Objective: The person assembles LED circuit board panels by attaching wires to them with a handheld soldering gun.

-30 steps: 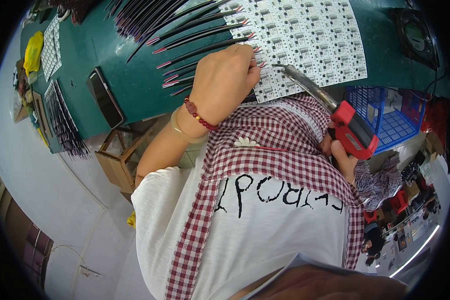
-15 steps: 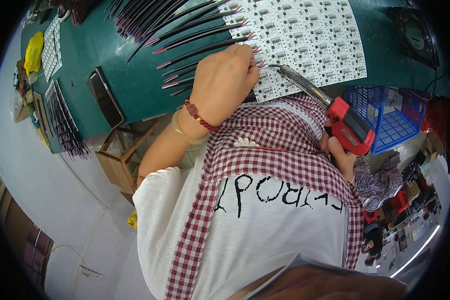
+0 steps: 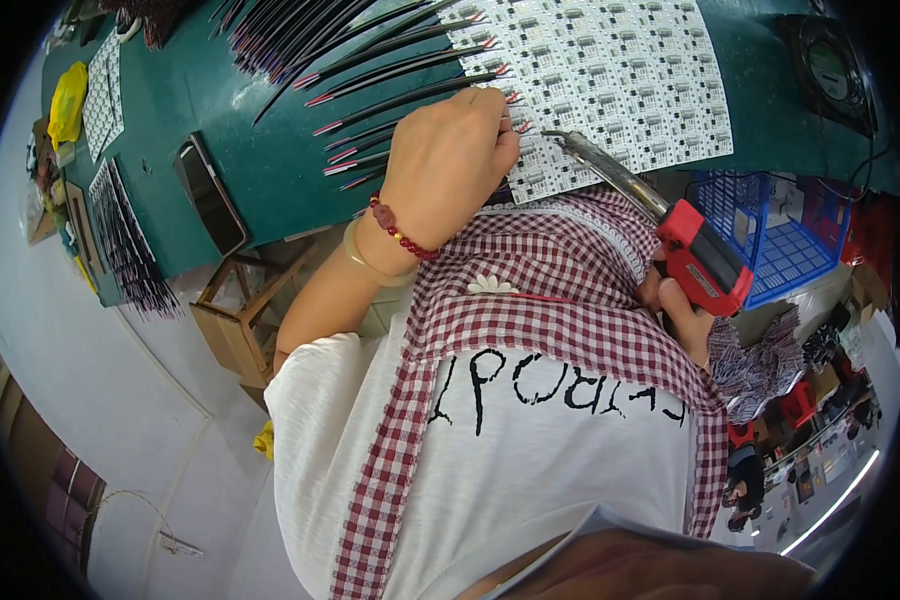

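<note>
My left hand (image 3: 450,150) is closed in a pinch at the left edge of a white circuit board panel (image 3: 620,90). A thin wire end with a red tip (image 3: 521,128) shows beside its fingertips; the fingers hide the rest. Several black wires (image 3: 400,98) with stripped red and white ends lie side by side, reaching the panel's left edge. My right hand (image 3: 682,312) is wrapped round the red and black handle of a soldering iron (image 3: 705,258). The iron's metal tip points left, over the panel, a short way right of my left fingertips.
A phone (image 3: 210,195) lies on the green table (image 3: 270,170), left of my hand. Farther left are a wire-fitted board strip (image 3: 125,235) and a yellow bag (image 3: 67,105). A round black device (image 3: 830,70) sits at the far right, above a blue basket (image 3: 795,250).
The soldering iron has shifted very slightly to the right, its tip a little farther from my left fingertips. My left hand stays in place.
</note>
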`<act>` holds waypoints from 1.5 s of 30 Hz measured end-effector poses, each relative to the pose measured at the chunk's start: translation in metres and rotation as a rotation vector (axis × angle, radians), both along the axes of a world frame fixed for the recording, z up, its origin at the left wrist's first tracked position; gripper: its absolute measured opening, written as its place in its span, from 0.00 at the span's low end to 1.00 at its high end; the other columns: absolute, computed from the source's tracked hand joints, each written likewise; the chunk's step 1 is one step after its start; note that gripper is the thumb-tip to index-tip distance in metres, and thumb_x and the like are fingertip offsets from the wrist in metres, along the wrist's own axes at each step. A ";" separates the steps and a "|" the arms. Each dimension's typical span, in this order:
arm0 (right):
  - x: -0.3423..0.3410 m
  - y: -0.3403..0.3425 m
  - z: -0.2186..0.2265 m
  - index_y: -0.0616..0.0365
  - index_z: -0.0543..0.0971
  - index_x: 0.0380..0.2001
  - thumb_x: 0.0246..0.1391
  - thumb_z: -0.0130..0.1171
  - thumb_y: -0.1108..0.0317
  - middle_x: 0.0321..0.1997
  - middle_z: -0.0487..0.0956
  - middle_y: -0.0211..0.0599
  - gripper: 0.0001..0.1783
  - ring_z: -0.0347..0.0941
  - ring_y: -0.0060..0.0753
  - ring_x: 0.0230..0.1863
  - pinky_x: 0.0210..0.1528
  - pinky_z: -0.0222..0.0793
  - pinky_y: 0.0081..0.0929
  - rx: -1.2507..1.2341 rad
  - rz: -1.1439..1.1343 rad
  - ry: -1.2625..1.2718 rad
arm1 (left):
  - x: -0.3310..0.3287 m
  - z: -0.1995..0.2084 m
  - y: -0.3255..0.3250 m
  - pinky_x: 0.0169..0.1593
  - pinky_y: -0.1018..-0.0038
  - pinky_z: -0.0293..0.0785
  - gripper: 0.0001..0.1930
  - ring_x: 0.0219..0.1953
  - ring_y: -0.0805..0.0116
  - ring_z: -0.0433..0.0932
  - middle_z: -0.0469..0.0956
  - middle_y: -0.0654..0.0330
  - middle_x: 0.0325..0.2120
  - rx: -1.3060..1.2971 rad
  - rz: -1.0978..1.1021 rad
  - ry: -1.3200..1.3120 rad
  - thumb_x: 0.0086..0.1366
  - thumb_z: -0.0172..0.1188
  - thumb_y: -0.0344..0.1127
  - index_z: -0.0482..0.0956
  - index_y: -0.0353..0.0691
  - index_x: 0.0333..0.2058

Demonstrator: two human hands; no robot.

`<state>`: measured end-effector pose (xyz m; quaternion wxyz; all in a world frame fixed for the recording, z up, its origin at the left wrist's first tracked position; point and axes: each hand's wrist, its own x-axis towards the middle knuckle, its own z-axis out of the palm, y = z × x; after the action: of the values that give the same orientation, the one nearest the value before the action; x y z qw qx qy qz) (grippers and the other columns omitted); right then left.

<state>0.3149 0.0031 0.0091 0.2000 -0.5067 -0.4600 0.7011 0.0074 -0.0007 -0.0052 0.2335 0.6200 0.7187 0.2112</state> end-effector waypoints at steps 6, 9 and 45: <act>-0.002 0.001 -0.001 0.67 0.67 0.51 0.53 0.56 0.67 0.22 0.69 0.35 0.24 0.62 0.22 0.23 0.28 0.60 0.22 -0.021 0.014 -0.026 | -0.001 -0.001 -0.001 0.27 0.67 0.69 0.05 0.23 0.57 0.76 0.77 0.57 0.22 -0.001 0.001 0.010 0.52 0.59 0.31 0.74 0.37 0.25; -0.003 0.001 -0.002 0.67 0.66 0.52 0.53 0.56 0.66 0.22 0.69 0.36 0.25 0.62 0.22 0.23 0.28 0.60 0.22 -0.015 0.023 -0.020 | -0.001 0.000 -0.002 0.27 0.67 0.69 0.06 0.23 0.56 0.75 0.77 0.56 0.23 -0.008 0.006 -0.001 0.52 0.59 0.32 0.73 0.36 0.25; 0.017 0.000 -0.012 0.65 0.72 0.48 0.51 0.59 0.77 0.30 0.77 0.34 0.19 0.71 0.22 0.28 0.33 0.69 0.21 -0.008 0.051 0.039 | 0.034 -0.012 -0.029 0.27 0.67 0.69 0.08 0.23 0.57 0.73 0.71 0.56 0.21 0.172 0.116 -0.013 0.50 0.61 0.23 0.69 0.37 0.25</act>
<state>0.3321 0.0032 -0.0033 0.1890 -0.4819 -0.4662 0.7174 0.0411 -0.0297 -0.0176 0.1717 0.5936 0.7311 0.2892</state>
